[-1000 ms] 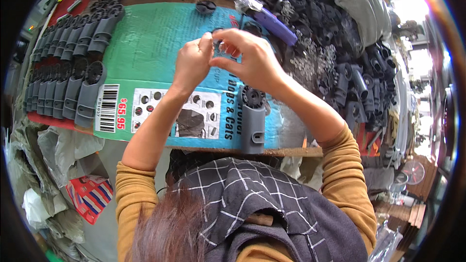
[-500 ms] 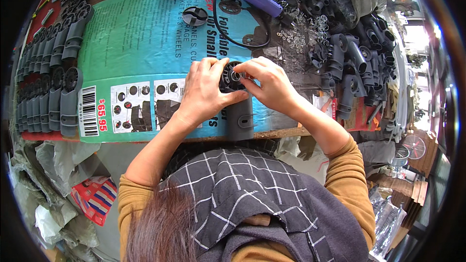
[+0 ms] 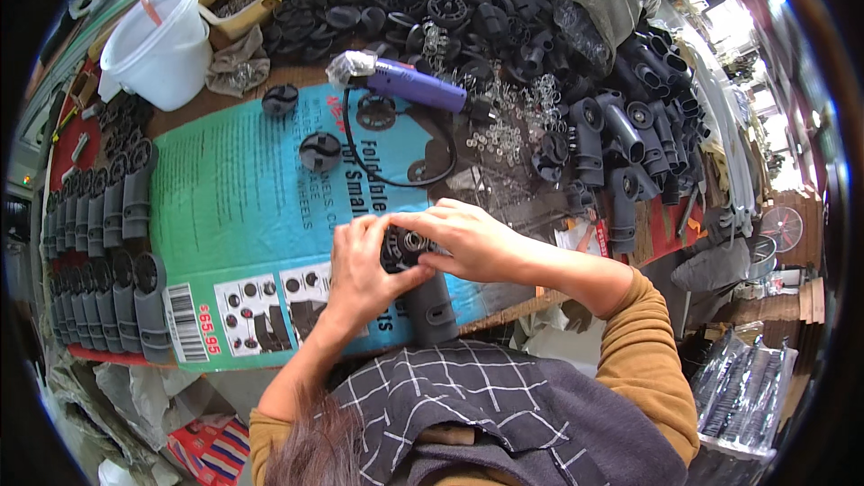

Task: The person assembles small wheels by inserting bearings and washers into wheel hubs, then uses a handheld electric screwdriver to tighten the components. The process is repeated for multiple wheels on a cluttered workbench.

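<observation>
The grey tube (image 3: 436, 315) lies on the table, its black round end (image 3: 393, 254) toward twelve o'clock, a metal ring (image 3: 414, 241) there. Clear of it a second ago, both hands now surround that end, where the work seems centred: left hand (image 3: 362, 263) curled around from nine, right hand (image 3: 472, 241) at three, thumb and forefinger parted about the ring; I cannot tell if they pinch it.

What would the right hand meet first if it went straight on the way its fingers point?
Most likely the left hand, just left of the right hand at the black round hub; depth is unclear, and their fingertips may be touching.
</observation>
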`<action>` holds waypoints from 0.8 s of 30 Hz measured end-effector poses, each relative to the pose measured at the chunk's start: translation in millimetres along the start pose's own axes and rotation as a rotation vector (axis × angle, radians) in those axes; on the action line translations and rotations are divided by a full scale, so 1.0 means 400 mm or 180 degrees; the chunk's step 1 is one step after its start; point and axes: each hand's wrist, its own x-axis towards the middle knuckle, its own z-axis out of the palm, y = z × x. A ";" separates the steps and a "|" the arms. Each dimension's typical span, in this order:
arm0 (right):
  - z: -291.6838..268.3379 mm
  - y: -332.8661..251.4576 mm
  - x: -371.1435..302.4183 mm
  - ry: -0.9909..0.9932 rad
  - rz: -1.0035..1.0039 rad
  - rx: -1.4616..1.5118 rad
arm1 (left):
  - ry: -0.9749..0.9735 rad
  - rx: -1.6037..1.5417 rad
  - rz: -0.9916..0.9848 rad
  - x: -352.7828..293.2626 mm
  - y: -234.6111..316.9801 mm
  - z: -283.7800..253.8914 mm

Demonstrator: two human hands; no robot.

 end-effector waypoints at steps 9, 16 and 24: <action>-0.264 0.563 0.323 0.1701 0.0747 -0.2005 | -0.0266 -0.0215 -0.0258 0.002 0.005 -0.015; -0.296 0.575 0.345 0.2137 0.1375 -0.1112 | -0.0191 -0.0197 -0.0073 -0.012 -0.012 -0.013; -0.143 0.139 0.037 0.1423 0.1515 0.4467 | 0.0600 -0.2499 -0.0220 0.086 0.065 -0.034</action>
